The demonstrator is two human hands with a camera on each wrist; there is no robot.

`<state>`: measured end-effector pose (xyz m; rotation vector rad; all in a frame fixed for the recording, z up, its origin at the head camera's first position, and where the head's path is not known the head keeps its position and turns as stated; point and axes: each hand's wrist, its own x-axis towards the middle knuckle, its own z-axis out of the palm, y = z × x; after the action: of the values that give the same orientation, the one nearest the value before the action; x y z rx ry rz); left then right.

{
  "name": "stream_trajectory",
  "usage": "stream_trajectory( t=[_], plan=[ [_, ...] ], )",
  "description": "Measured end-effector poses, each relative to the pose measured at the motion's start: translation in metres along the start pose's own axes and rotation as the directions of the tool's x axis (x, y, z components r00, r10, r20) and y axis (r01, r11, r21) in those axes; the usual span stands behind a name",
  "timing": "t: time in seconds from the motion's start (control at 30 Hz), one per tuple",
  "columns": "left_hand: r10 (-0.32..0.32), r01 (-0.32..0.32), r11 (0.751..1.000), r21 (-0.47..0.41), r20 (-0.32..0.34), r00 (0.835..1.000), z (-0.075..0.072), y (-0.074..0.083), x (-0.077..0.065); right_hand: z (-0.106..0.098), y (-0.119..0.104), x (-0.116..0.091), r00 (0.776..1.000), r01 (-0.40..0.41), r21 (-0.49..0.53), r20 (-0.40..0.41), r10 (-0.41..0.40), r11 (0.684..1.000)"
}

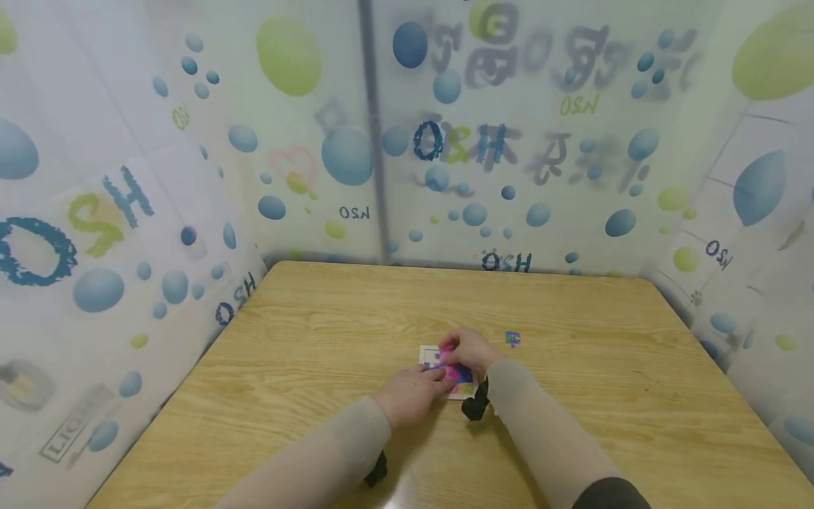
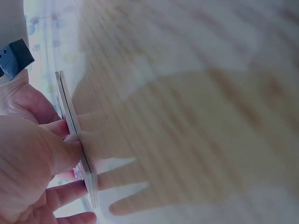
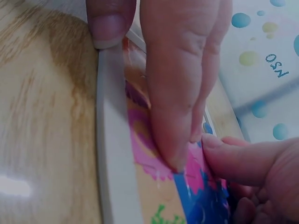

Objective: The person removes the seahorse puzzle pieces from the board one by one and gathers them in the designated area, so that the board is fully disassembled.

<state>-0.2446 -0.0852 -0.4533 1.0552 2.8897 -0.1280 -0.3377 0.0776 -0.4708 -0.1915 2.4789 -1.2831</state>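
A small jigsaw puzzle [image 1: 467, 387] in a pale frame [image 3: 112, 140] lies on the table, its pieces pink, blue and tan. My left hand [image 1: 412, 394] rests on its near left part. In the right wrist view, the left fingers [image 3: 175, 93] press straight down on the pink pieces, and the left thumb [image 3: 111, 28] touches the frame's edge. At the puzzle's far side, my right hand [image 1: 469, 348] has its fingers bent, with thumb [image 3: 233, 161] and fingertips pinching a pink puzzle piece [image 1: 448, 351], mostly hidden. The left wrist view shows the board edge-on [image 2: 74, 126] beside the left hand.
One loose purple-blue puzzle piece [image 1: 512, 338] lies to the right of the right hand. The wooden table [image 1: 305, 318] stands against patterned curtains [image 1: 305, 127] at the back and sides. Black wrist cameras [image 1: 474, 408] hang below both wrists.
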Motion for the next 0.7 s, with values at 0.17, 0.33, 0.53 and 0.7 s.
stream_trajectory(
  t=[0.17, 0.33, 0.53, 0.7],
  plan=[
    [0.007, -0.007, 1.000, 0.012, -0.003, 1.000, -0.0007, 0.0002, -0.0001, -0.0008, -0.0002, -0.0005, 1.000, -0.018, 0.012, 0.002, 0.018, 1.000],
    [0.010, -0.010, 1.000, 0.023, 0.000, 1.000, -0.0010, 0.0001, 0.0001, -0.0027, 0.0009, 0.0010, 1.000, -0.020, 0.010, 0.000, 0.020, 1.000],
    [0.009, -0.009, 1.000, 0.020, 0.019, 1.000, -0.0004, -0.0003, 0.0008, -0.0050, -0.0003, 0.0022, 1.000, -0.028, -0.050, 0.002, 0.028, 0.998],
    [0.005, -0.005, 1.000, 0.014, 0.021, 1.000, 0.0001, -0.0007, 0.0016, -0.0065, -0.0022, 0.0034, 0.999, -0.047, -0.039, 0.004, 0.047, 0.998]
  ],
)
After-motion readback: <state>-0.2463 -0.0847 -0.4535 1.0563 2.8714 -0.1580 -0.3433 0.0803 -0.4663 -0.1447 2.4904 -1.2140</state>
